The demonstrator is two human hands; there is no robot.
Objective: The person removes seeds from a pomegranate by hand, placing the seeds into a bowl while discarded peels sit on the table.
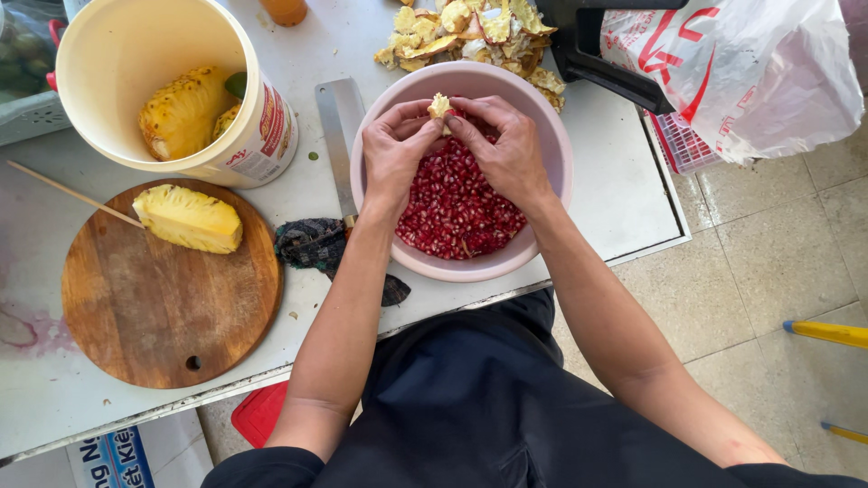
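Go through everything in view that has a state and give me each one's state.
left hand: pinching pomegranate piece
right hand: pinching the same piece
pink bowl: part full of red seeds
bucket: holds peeled pineapples
pineapple chunk: skewered, on wooden board
cleaver: lying flat

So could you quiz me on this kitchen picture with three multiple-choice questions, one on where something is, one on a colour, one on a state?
1. Where does the peeled pineapple piece on a stick lie?
A. in the pink bowl
B. on the round wooden board
C. on the floor

2. What colour are the seeds in the bowl?
A. red
B. green
C. white

3. What are the two hands doing?
A. resting flat on the table
B. gripping the cleaver
C. both pinching one pale pomegranate piece

Answers:
1 B: the pineapple piece lies on the wooden board.
2 A: red seeds fill the pink bowl.
3 C: left hand and right hand meet on the pomegranate piece.
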